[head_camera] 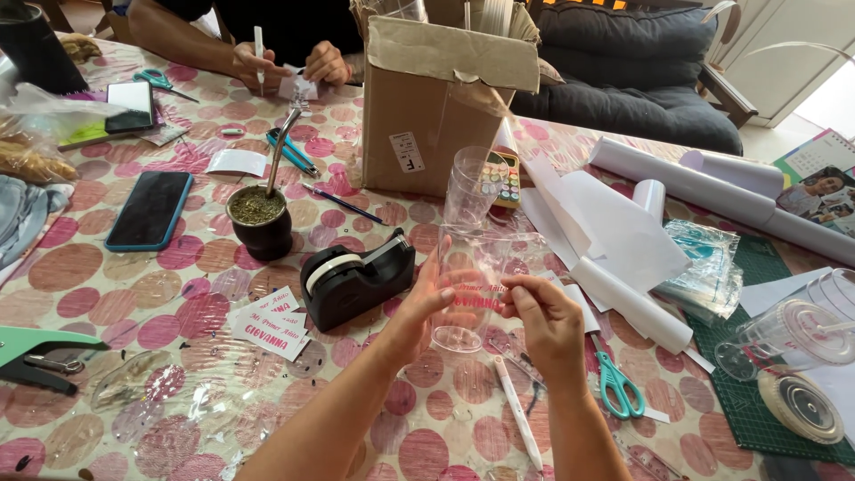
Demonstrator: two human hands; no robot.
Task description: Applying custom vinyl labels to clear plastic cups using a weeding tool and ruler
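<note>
Hands meet mid-table: left hand (pixel 426 307) grips a clear plastic cup with red lettering (pixel 469 289), right hand (pixel 540 313) pinches its side. Black tape dispenser (pixel 354 278) sits at nine o'clock, just beside.

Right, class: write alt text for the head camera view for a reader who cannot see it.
Two bare hands, left hand and right hand, hold a clear plastic cup with red lettering over a pink-dotted tablecloth. A black tape dispenser, teal scissors and a cardboard box lie nearby; another person's hands work opposite.

Green hole punch (pixel 40 356) (cut by left edge), co-worker's upper body beyond top edge
</note>
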